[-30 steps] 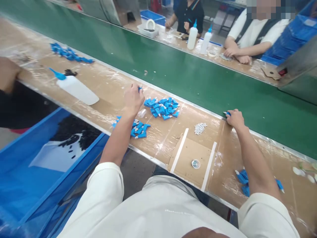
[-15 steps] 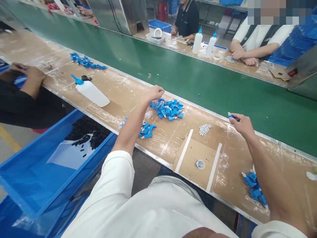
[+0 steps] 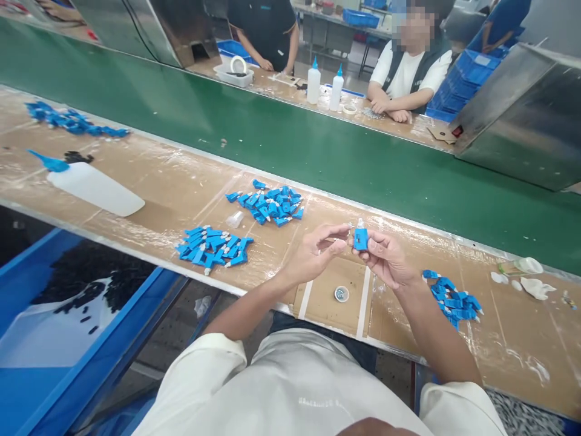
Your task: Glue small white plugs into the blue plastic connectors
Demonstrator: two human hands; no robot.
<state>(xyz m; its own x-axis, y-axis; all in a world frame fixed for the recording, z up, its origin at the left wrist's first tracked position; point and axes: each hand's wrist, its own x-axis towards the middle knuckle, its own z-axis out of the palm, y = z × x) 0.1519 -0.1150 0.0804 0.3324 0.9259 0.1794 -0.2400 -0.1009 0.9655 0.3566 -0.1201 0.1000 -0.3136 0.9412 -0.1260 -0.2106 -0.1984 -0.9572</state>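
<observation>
Both hands are in from the piles: right hand [image 3: 384, 257] pinches 1 blue part [image 3: 361, 238], left hand [image 3: 318, 248] pinching a tiny piece at its 9 o'clock; assembly begins.

A white squeeze bottle [image 3: 93, 188] with a blue nozzle lies on its side near the left end of the desk [image 3: 172, 188], beside a small black clump [image 3: 78, 158]. A line of blue pieces [image 3: 72, 121] runs along the far left edge. A small round cap [image 3: 341, 293] sits on the cardboard mat [image 3: 329, 297] at the desk's near edge, between two white strips. The green conveyor belt [image 3: 318, 151] borders the far edge. Beyond it stand two upright bottles [image 3: 313, 82], a tape roll [image 3: 236, 64] in a tray, and two co-workers (one in black, one in white). A blue bin [image 3: 54, 339] of black bits sits below the near left edge.
</observation>
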